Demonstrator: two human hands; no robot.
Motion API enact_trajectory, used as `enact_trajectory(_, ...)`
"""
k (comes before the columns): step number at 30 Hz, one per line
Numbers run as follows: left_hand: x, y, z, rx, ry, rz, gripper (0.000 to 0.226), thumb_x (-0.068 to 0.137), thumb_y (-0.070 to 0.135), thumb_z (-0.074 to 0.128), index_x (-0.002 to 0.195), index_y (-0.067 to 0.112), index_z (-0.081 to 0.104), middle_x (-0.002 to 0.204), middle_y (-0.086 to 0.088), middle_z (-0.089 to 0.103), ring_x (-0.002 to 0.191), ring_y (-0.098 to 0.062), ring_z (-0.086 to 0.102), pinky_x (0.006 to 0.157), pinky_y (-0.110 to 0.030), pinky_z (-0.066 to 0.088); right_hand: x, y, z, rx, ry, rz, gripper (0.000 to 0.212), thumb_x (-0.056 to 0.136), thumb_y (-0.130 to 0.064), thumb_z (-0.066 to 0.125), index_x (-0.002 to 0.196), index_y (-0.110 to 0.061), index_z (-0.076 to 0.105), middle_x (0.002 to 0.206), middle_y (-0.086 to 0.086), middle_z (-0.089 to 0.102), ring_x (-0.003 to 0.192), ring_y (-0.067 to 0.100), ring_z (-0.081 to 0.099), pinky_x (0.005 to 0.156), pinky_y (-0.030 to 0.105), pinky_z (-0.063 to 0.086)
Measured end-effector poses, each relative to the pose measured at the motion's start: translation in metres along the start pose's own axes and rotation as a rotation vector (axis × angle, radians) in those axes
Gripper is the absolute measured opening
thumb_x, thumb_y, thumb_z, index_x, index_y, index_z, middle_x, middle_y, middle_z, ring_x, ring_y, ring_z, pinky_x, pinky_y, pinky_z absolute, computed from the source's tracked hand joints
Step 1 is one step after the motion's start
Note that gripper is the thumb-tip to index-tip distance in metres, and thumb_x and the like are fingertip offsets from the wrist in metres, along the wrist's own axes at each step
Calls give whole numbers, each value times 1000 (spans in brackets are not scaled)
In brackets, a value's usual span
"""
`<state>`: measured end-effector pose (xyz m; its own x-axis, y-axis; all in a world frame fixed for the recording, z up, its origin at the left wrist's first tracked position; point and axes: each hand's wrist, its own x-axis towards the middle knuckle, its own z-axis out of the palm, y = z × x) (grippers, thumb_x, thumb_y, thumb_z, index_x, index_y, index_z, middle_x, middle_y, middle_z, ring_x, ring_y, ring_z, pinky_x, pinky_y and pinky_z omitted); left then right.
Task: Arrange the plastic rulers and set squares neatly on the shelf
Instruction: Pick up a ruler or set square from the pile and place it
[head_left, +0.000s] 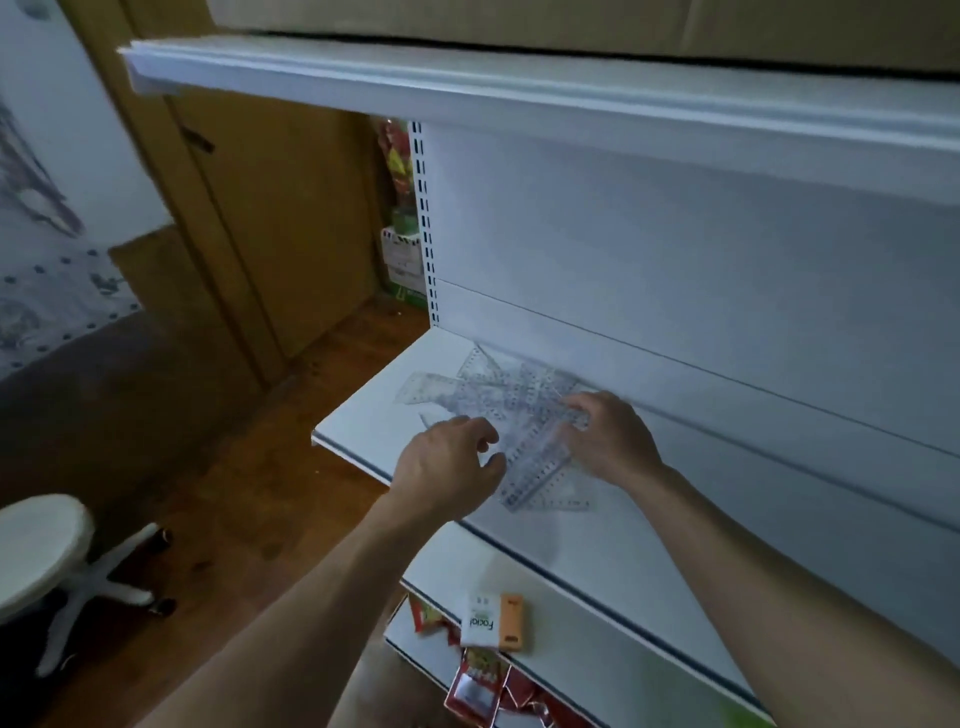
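Observation:
Several clear plastic rulers and set squares lie in a crossed, untidy pile on the white shelf. A set square sticks out at the back of the pile, and a long ruler runs toward the shelf's front edge. My left hand hovers over the pile's near left side with fingers curled; whether it holds a piece is unclear. My right hand rests on the right side of the pile, fingertips on a ruler. The view is blurred.
Another white shelf hangs overhead. A lower shelf carries a white and orange tissue pack, with red packets beneath. A white swivel stool stands on the wooden floor at the left, by a brown door.

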<state>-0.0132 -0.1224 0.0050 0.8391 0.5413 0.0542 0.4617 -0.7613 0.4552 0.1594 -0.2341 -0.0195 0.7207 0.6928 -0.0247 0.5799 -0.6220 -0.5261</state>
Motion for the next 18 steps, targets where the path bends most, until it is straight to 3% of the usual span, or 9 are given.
enact_trajectory(4,37,-26,-1,-26,-99,96,34,91,45,55,120,28,60,115,8,64,95,-12,62,81,-32,57,12,-9,19,-51,35,133,55,86,-40,56,137,-22,47,139,3,49,128,22,43,102,35,40)
enact_trajectory(10,67,-51,-2,-81,-219,161,36,91,46,55,122,29,59,117,10,62,96,-13,62,82,-31,57,25,-20,32,-152,57,164,57,91,-42,55,142,-20,42,146,3,44,132,23,39,105,34,35)
enact_trajectory(15,82,-55,-2,-95,-214,198,33,92,44,55,120,28,60,117,9,63,97,-12,60,83,-30,56,30,-18,32,-155,169,144,30,88,-34,61,117,-26,64,115,-2,66,101,20,60,80,29,47)
enact_trajectory(18,88,-53,-1,-99,-222,216,33,92,43,55,120,27,60,117,9,64,98,-11,60,85,-31,55,31,-17,28,-159,184,165,27,85,-28,64,112,-27,66,108,-5,67,99,19,59,80,29,46)
